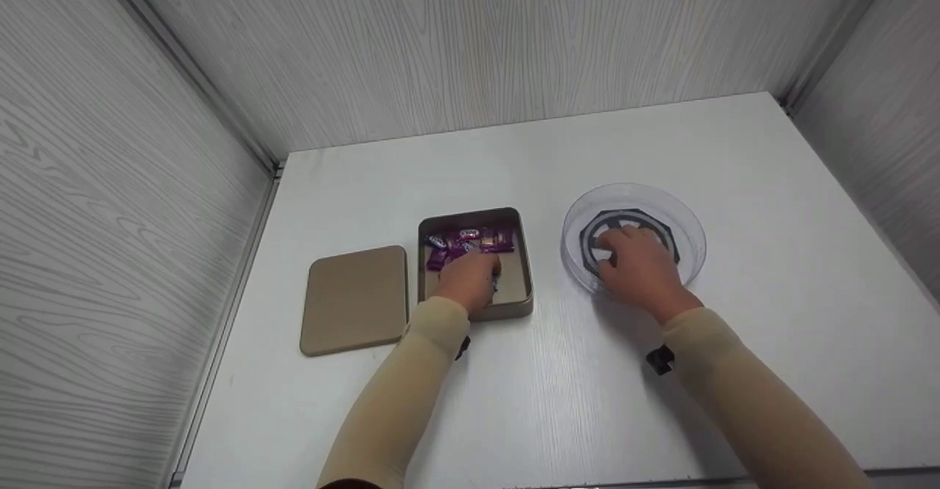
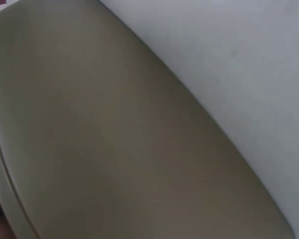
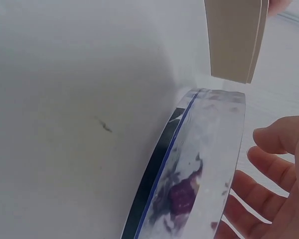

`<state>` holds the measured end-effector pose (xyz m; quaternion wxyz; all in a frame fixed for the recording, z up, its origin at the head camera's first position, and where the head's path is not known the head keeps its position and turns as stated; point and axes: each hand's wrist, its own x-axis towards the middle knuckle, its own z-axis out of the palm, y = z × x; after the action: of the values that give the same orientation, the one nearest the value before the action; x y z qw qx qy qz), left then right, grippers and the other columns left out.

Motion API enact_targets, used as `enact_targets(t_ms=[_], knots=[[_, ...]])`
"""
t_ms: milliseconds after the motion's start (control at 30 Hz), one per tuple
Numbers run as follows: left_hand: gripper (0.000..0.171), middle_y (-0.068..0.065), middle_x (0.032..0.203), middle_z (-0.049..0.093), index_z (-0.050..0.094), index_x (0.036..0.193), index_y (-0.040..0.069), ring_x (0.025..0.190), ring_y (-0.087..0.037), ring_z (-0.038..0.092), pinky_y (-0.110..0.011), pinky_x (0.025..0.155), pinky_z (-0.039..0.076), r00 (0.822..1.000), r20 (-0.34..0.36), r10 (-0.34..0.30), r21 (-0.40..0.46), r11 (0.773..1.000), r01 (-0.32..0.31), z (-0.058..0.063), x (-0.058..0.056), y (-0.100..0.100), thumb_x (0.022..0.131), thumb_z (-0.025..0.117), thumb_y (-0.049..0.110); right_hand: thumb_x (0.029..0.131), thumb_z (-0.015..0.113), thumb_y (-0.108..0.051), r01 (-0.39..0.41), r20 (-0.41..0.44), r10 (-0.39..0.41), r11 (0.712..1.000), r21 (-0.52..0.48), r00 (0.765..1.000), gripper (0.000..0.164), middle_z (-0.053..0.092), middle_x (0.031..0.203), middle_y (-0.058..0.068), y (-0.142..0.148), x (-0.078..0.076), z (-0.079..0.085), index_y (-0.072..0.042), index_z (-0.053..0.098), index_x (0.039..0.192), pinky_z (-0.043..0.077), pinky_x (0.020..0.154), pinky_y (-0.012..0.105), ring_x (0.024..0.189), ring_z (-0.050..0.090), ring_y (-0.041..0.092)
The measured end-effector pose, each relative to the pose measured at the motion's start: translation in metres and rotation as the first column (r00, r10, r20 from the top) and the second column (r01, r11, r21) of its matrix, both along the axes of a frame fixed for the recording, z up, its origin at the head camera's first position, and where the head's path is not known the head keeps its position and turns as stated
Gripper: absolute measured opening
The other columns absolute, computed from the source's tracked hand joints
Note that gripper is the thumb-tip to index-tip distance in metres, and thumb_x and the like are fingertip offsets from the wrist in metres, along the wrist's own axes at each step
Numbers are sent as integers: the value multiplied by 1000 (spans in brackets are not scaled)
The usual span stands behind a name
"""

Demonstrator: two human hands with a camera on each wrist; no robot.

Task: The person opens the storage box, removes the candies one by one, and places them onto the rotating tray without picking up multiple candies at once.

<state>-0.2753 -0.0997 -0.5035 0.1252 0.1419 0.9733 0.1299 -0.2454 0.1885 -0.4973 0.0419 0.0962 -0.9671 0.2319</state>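
Observation:
Purple-wrapped candies (image 1: 499,238) lie in the far part of an open tan tin (image 1: 524,261). My left hand (image 1: 470,280) reaches over the tin's near side with curled fingers, and a bit of blue wrapper (image 1: 495,284) shows between fingers and thumb. My right hand (image 1: 640,265) hangs over a round clear plastic box (image 1: 698,232) with a dark octagonal pattern on its bottom. Seen from the right wrist, the right hand's fingers (image 3: 261,191) are spread and loosely bent beside the box wall (image 3: 219,144). A purple piece (image 3: 182,196) shows through that wall.
The tan lid (image 1: 355,302) lies flat on the white table (image 1: 543,401), left of the tin. A smooth tan surface (image 2: 114,124) fills most of the left wrist view. Pale wood-grain panels (image 1: 477,48) stand at the back and both sides.

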Motion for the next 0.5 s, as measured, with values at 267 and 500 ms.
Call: enact_targets(t_ms=[267, 500], knots=[[9, -7, 111, 68, 71, 95, 13, 95, -25, 65, -44, 76, 55, 998, -62, 9, -75, 997, -14, -3, -6, 2, 88, 73, 8, 92, 60, -14, -1, 40, 2, 1000, -24, 999, 30, 62, 116, 14, -8, 1, 1, -5, 66, 120, 45, 88, 51, 103, 54, 33], [3, -15, 145, 54, 72, 92, 11, 116, -34, 61, -49, 81, 56, 993, -115, -2, -94, 996, -9, -4, -6, 3, 92, 71, 14, 92, 62, -15, -16, 8, 16, 1000, -18, 1000, 26, 63, 114, 13, -12, 1, -1, -6, 68, 116, 44, 94, 54, 112, 54, 37]])
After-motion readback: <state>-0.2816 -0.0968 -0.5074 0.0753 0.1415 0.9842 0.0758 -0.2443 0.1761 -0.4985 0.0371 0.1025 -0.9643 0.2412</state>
